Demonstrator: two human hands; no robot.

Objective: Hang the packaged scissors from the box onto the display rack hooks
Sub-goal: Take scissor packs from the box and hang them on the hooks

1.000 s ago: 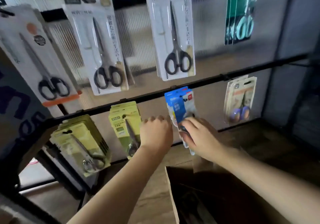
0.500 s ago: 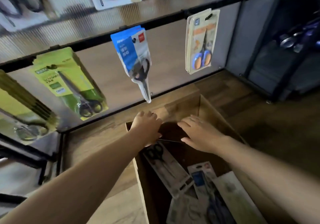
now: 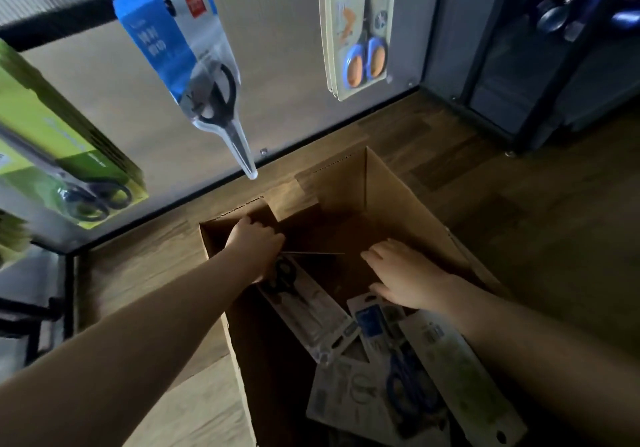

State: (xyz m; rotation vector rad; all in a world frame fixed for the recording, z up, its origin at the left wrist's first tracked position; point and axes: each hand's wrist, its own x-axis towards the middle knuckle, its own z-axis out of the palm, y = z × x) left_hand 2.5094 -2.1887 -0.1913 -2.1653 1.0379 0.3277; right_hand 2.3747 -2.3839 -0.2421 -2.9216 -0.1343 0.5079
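An open cardboard box (image 3: 398, 197) stands on the wood floor under the display rack's black rail (image 3: 69, 17). Several packaged scissors lie inside it. My left hand (image 3: 256, 245) reaches into the far left corner, its fingers curled round the upper end of a pack with black-handled scissors (image 3: 304, 304). My right hand (image 3: 405, 273) lies flat with straight fingers inside the box, just above a blue-handled pack (image 3: 391, 342). A pale green card pack (image 3: 464, 370) lies at the right, partly under my right forearm.
On the rail hang a blue pack (image 3: 180, 41) with black scissors pointing down, a cream pack (image 3: 360, 31) with blue-and-orange handles, and green packs (image 3: 52, 141) at the left. A dark cabinet (image 3: 554, 65) stands at the right.
Both hands have dropped from the hanging blue pack into the box, and the view has tilted down. My left hand has closed on the black-handled pack.
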